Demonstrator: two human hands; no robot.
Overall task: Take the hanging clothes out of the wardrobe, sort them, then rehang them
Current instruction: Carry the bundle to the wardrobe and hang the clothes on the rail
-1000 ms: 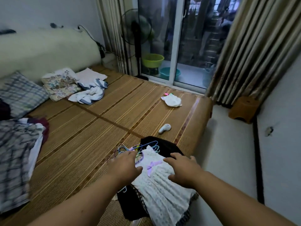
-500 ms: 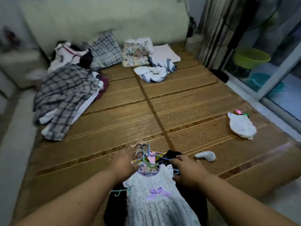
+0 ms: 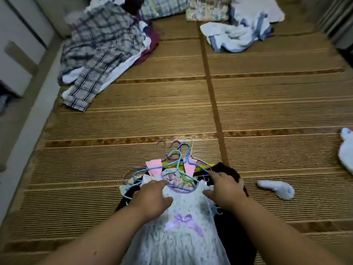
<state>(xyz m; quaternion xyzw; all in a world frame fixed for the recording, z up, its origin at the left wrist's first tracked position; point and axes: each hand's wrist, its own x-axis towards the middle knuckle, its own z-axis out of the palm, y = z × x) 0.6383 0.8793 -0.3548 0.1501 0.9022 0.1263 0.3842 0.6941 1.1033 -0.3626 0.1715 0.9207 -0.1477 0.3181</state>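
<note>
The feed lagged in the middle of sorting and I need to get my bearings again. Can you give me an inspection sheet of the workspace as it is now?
Surface: woven mat, lying flat.
Job's things: white dress with a purple bow lies on top of a stack of clothes. The wire hangers have their hooks pointing away from the person. A dark garment lies beneath the dress.
Clutter: plaid clothes pile at far left. White-and-blue garment at far right. Small white item to the right of the stack. White cloth at the right edge.
Hands: left hand and right hand rest on the dress's shoulders and grip nothing.
Cables: nothing seen.
Surroundings: white furniture at left, floral pillow at the far end.
</note>
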